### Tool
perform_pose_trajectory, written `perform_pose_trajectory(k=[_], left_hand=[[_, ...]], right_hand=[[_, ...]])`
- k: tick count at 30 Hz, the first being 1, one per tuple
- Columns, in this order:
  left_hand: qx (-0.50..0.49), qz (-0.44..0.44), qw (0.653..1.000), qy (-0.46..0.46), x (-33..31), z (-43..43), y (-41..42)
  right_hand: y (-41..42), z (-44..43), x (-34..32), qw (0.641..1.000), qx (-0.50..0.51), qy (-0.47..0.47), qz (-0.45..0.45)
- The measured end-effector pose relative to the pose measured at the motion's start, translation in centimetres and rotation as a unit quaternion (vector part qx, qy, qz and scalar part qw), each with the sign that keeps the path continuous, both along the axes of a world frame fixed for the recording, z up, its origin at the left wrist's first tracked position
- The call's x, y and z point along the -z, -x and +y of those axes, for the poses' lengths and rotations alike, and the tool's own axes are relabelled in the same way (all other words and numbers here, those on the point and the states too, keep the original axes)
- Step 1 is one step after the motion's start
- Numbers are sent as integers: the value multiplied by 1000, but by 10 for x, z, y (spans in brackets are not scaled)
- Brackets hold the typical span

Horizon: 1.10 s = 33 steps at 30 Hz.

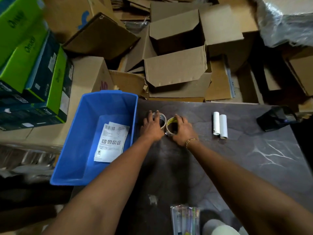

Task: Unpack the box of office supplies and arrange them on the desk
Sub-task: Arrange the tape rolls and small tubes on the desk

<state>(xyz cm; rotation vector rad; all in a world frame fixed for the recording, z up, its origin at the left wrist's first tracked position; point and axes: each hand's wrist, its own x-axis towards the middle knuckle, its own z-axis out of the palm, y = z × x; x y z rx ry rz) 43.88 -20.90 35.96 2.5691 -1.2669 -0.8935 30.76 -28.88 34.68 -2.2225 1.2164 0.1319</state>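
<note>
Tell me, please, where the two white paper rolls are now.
In the head view, the two white paper rolls lie side by side on the dark desk, to the right of the right hand and left of the black mesh holder.

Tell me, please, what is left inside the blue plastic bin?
Inside the blue plastic bin, only white printed paper sheets with barcodes lie on its floor. Anything beneath them is hidden.

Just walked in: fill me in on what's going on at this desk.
A person is setting two rolls of tape side by side on the dark marbled desk. The left hand rests on the clear tape roll; the right hand holds the yellow-printed tape roll. The blue plastic bin holds only white labelled paper packets. Two white paper rolls lie further right.
</note>
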Motion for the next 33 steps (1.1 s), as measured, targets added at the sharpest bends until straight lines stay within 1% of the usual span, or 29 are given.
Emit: perform_pose_trajectory(k=[4,9,13,18,22,27,33], left_hand=[[-11,-40,998,41,-8,10,10],[4,-19,997,77,-33,36,74],[40,11,995,92,-43,43,163],[88,31,993,71,-39,25,293],[103,37,993,52,-32,3,385],[118,16,992,37,-25,-19,456],[127,-19,992,13,-19,-31,492]], right_hand=[[32,6,-14,1000,3,16,-10],[126,18,-43,999,24,33,-8],[233,21,-58,998,57,32,22],[371,9,-64,992,109,26,53],[452,2,-63,986,145,33,72],[497,-6,-55,984,148,31,98],[513,-11,-42,985,142,17,100]])
